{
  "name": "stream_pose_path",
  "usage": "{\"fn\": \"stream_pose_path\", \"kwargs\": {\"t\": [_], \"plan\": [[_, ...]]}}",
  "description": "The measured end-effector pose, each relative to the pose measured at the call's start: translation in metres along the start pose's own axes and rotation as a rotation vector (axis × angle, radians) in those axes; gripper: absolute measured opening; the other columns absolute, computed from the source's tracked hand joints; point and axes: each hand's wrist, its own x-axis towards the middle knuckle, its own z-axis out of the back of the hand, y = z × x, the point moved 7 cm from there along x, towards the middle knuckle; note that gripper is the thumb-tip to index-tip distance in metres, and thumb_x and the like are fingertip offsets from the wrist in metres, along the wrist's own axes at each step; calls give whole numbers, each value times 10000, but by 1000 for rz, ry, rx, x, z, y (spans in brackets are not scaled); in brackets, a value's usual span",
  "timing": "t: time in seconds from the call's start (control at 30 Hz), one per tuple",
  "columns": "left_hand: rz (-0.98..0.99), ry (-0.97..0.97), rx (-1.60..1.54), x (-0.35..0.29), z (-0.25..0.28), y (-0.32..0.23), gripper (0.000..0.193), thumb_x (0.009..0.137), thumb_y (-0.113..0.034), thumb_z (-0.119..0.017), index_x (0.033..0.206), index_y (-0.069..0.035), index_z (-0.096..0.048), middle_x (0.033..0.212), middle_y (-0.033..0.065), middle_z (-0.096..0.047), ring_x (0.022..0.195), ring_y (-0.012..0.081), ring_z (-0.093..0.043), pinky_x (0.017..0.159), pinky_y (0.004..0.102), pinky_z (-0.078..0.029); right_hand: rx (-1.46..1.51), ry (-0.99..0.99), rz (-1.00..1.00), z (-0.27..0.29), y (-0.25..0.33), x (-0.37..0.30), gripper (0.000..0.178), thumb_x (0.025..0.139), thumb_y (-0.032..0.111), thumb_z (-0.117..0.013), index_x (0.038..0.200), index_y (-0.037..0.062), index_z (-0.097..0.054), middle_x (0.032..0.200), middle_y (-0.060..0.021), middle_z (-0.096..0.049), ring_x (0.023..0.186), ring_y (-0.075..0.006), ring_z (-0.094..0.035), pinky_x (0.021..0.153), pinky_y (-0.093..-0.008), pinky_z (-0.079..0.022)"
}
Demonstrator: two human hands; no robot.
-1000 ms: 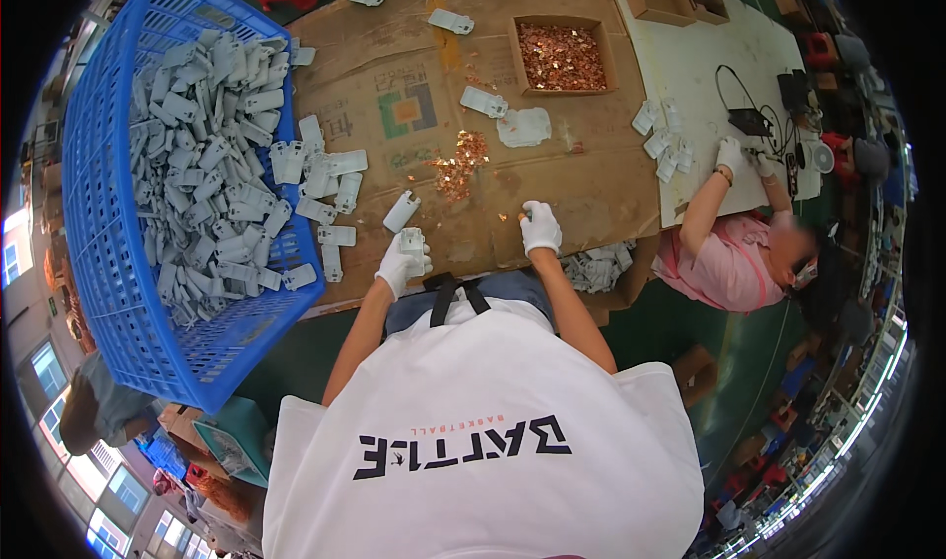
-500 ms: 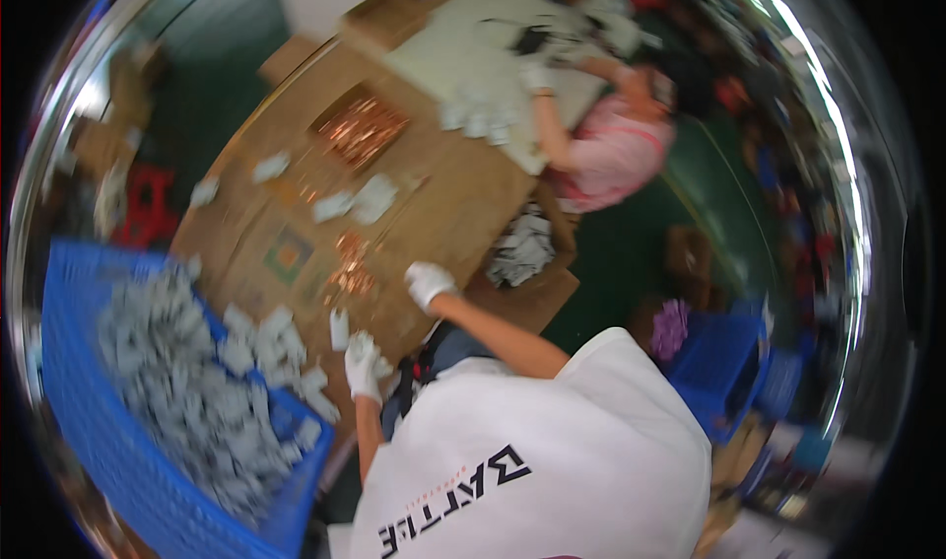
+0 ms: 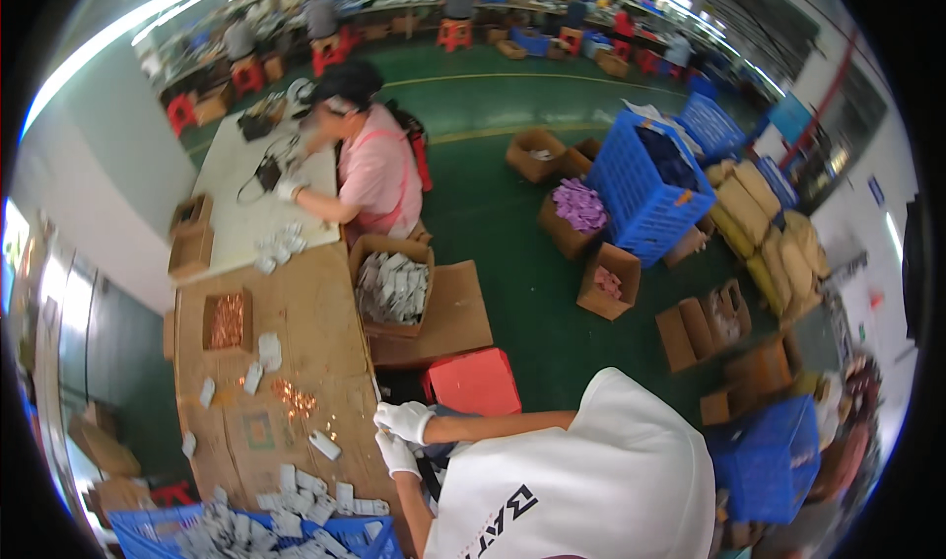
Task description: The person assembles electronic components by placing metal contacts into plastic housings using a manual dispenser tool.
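Note:
My right hand [image 3: 404, 421] and my left hand [image 3: 397, 455], both in white gloves, are close together at the right edge of the cardboard-covered table [image 3: 315, 342]. Their fingers are curled; whatever lies between them is hidden. Nearest on the table is a single pale plastic piece [image 3: 324, 446]. Small copper-coloured metal parts [image 3: 295, 398] lie scattered beyond it. Several more pale plastic pieces [image 3: 305, 495] are heaped by the blue crate [image 3: 148, 522], which is full of the same pieces. Farther along stands a carton of copper-coloured parts [image 3: 228, 320].
A co-worker in pink [image 3: 379, 170] sits at the white tabletop [image 3: 222, 214] beyond. Beside the table are a carton of pale pieces [image 3: 394, 288] and a red stool [image 3: 475, 382]. To the right stand a tall blue crate [image 3: 645, 194], several cartons [image 3: 608, 281] and stacked sacks [image 3: 754, 204].
The view has swung toward the right of the room. My hands, apart before with the left by the loose plastic pieces, have come together at the table edge.

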Motion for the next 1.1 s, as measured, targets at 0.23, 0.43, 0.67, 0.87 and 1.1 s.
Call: {"fn": "stream_pose_path", "kwargs": {"t": [0.23, 0.43, 0.67, 0.87, 1.1], "plan": [[-303, 75, 85, -14, -52, -8, 327, 894, 8, -427, 1216, -25, -383, 1141, 127, -508, 983, 208, -536, 825, 324, -470, -29, -262, -54, 64, -11, -50, 92, 787, 159, -593, 826, 87, -549, 975, -125, -487, 667, -342, -618, 599, -459, -502], [-317, -3, 0, -48, -73, -31, 313, 884, 0, -434, 1194, -36, -409, 1118, 127, -532, 964, 204, -548, 820, 317, -465, 52, -210, -192, 76, -22, -67, 95, 794, 171, -594, 871, 116, -600, 1000, -78, -518, 774, -314, -610, 670, -433, -484], [-302, -129, -122, -77, -68, -44, 342, 851, -9, -463, 1188, -57, -430, 1036, 96, -552, 828, 172, -571, 719, 300, -494, 96, -150, -62, 79, -18, -54, 94, 708, 106, -688, 759, 80, -613, 955, -93, -513, 841, -298, -579, 722, -393, -472], [-281, -111, -165, -75, -65, -47, 339, 817, 9, -454, 1152, -41, -443, 939, 80, -558, 724, 137, -560, 622, 265, -484, 214, -47, -202, 80, -29, -39, 226, 683, 140, -709, 872, 73, -605, 914, -125, -600, 853, -305, -612, 734, -381, -480], [-297, 3, -46, -70, -54, -43, 278, 846, 34, -436, 1110, -47, -461, 810, 73, -599, 631, 124, -584, 544, 252, -476, 191, 301, -216, 65, -36, -31, 299, 682, 258, -715, 927, 93, -670, 883, -131, -675, 827, -276, -644, 728, -357, -493]]}}
